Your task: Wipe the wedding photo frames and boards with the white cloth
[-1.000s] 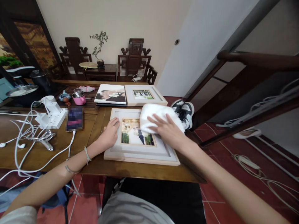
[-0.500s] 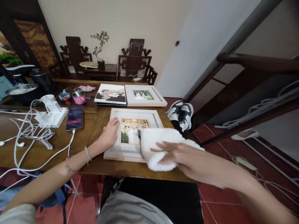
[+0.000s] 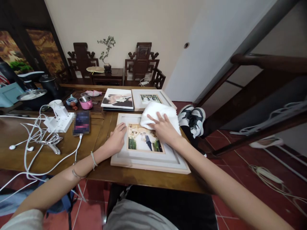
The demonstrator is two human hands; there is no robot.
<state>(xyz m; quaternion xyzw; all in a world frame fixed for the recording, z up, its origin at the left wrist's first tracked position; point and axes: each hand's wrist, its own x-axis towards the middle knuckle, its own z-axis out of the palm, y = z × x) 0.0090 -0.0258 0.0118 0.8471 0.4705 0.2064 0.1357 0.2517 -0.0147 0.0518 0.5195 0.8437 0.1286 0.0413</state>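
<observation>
A light-wood picture frame (image 3: pixel 151 167) with a wide pale mat lies flat in front of me on the table, with a wedding photo (image 3: pixel 144 140) at its centre. My left hand (image 3: pixel 117 138) grips the frame's left edge, fingers curled over the border. Across the frame's upper right part, my right hand (image 3: pixel 165 129) holds a fluffy white cloth (image 3: pixel 155 111) pressed down under spread fingers. The cloth hides that corner of the frame and reaches over the lower edge of a second framed photo (image 3: pixel 150 98) behind.
Left of that second frame lies a stack with a portrait print (image 3: pixel 117 99) on top. A phone (image 3: pixel 81 124), power strip (image 3: pixel 62 123), tangled white cables and a pink cup (image 3: pixel 85 103) occupy the table's left. Sneakers (image 3: pixel 192 119) show beyond its right edge.
My right hand has pushed the cloth up and away from the frame's lower right to its upper right, uncovering more of the photo. My left hand stays on the left edge.
</observation>
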